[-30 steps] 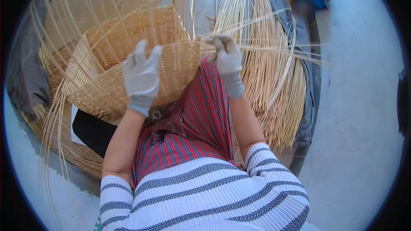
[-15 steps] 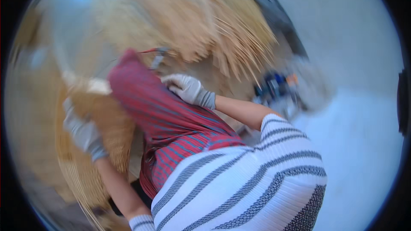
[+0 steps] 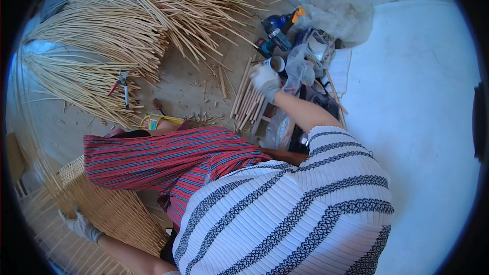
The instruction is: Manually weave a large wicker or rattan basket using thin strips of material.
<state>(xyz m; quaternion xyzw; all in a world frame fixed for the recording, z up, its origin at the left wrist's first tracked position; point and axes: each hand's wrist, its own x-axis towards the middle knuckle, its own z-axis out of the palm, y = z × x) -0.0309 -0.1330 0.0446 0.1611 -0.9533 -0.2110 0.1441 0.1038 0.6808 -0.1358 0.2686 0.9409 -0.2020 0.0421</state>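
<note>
Your right hand (image 3: 265,80) fingers curl on short sticks (image 3: 248,101); left hand (image 3: 81,225) (fingers spread) steadies basket (image 3: 109,209)—it may tip.

A dusty brown floor (image 3: 183,89) strewn with cane offcuts lies in bright daylight; beside it, to the right, spreads a pale blue-white surface (image 3: 423,97).

Single head-worn fisheye view, looking steeply down over own striped torso and red cloth-covered lap toward the floor (image 3: 433,97). Close on body, wider on the cane bundles (image 3: 117,35) up-left and the tool clutter (image 3: 300,46) up-centre; edges bent, corners black. No second view for overlap.
</note>
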